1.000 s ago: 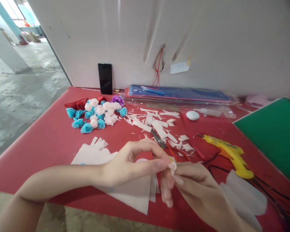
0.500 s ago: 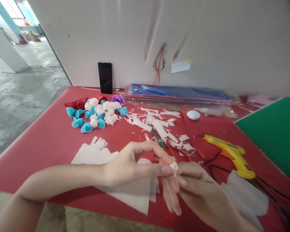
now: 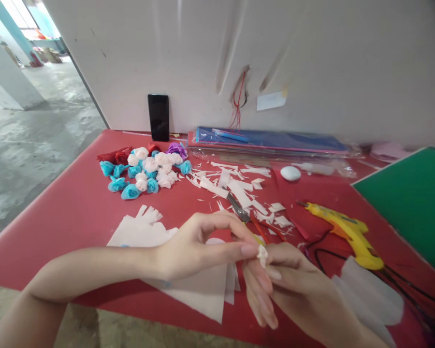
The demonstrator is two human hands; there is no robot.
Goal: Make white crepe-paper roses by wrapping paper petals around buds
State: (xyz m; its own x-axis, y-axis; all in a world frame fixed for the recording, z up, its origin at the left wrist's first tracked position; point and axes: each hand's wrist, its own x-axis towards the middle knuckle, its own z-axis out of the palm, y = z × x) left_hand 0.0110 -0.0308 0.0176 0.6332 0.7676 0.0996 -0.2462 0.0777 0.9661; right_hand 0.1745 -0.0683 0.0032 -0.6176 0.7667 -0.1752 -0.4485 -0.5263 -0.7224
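Between my two hands is a small rolled piece of white paper (image 3: 262, 255). My left hand (image 3: 206, 246) pinches its left side between thumb and forefinger. From the right, my right hand (image 3: 293, 280) grips the same piece at the fingertips, its other fingers stretched out below. White paper sheets (image 3: 199, 295) lie under my left hand. Beyond the hands rests a pair of pliers or cutters (image 3: 241, 210) with red handles, partly hidden. White paper scraps (image 3: 239, 191) are strewn around it.
Blue, white, red and purple paper flowers (image 3: 145, 169) are heaped at the left. A yellow glue gun (image 3: 348, 232) with a black cord lies at the right, near a green board (image 3: 413, 203). A phone (image 3: 158, 117) leans on the wall. A white egg-shaped object (image 3: 290, 173) and wrapped sheets (image 3: 275, 140) sit behind.
The white paper piece and the fingertips around it have shifted very slightly down. My right hand's lower fingers have moved a little downward. Everything else stays in place.
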